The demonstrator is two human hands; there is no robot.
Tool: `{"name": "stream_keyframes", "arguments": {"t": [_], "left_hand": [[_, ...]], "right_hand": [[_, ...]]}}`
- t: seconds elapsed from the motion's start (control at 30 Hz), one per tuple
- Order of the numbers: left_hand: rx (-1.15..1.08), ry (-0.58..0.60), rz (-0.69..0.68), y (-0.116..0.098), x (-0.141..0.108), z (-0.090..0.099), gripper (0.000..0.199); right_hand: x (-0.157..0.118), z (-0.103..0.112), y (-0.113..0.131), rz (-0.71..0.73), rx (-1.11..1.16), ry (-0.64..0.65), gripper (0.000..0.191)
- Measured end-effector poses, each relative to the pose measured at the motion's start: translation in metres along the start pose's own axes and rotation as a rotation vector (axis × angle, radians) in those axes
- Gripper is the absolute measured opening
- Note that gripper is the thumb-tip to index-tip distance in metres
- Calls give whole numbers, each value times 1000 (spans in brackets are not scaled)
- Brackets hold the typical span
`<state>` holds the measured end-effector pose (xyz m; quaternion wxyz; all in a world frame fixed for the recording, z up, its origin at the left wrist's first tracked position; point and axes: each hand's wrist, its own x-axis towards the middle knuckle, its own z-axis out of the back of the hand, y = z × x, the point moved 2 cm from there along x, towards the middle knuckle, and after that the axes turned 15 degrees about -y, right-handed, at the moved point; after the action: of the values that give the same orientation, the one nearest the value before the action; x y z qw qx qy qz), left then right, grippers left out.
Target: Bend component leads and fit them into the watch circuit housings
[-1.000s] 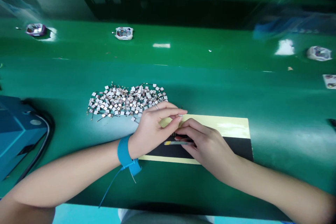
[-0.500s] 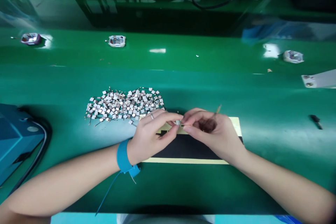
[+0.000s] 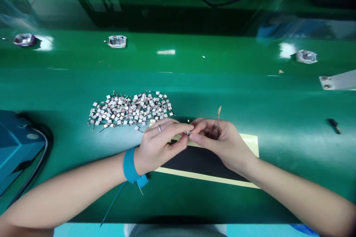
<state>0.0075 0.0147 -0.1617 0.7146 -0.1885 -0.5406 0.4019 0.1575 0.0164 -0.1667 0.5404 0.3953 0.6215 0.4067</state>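
My left hand [image 3: 162,139], with a ring and a blue wrist strap [image 3: 130,166], pinches a small white square piece [image 3: 188,132] between thumb and forefinger. My right hand [image 3: 215,137] meets it there, thumb and forefinger closed at the same piece; anything tiny between those fingertips is hidden. Tucked in the right hand is a thin pair of tweezers [image 3: 219,113], one end pointing up. Below both hands lies a black sheet with pale yellow edges [image 3: 200,161]. A pile of similar white square pieces with short dark leads [image 3: 130,109] is just beyond my left hand.
On the green bench, small open casings stand far back: a purple one [image 3: 25,39], a white one [image 3: 117,41] and another [image 3: 306,56] at right. A blue box [image 3: 19,144] with a cable is at left. A grey bar [image 3: 338,80] and a small black part [image 3: 334,126] lie right.
My right hand has moved slightly left, closer to the left fingertips, and the tweezers stand more upright. The black sheet has turned, its right end now nearer me.
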Motion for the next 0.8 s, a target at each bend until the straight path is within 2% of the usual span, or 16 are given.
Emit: {"name": "stream_keyframes", "arguments": {"t": [0.33, 0.47, 0.6, 0.7, 0.8], "left_hand": [[53, 47, -21, -1, -2, 0, 21], [64, 66, -32, -1, -2, 0, 23], [80, 38, -12, 0, -3, 0, 24], [47, 33, -14, -2, -3, 0, 25], [69, 108, -40, -4, -2, -1, 28]], "right_hand": [[-2, 0, -2, -9, -82, -54, 9], [-1, 0, -1, -59, 91, -38, 17], [3, 2, 1, -157, 209, 24, 27], [4, 2, 2, -180, 116, 54, 24], [5, 5, 6, -150, -22, 68, 24]]}}
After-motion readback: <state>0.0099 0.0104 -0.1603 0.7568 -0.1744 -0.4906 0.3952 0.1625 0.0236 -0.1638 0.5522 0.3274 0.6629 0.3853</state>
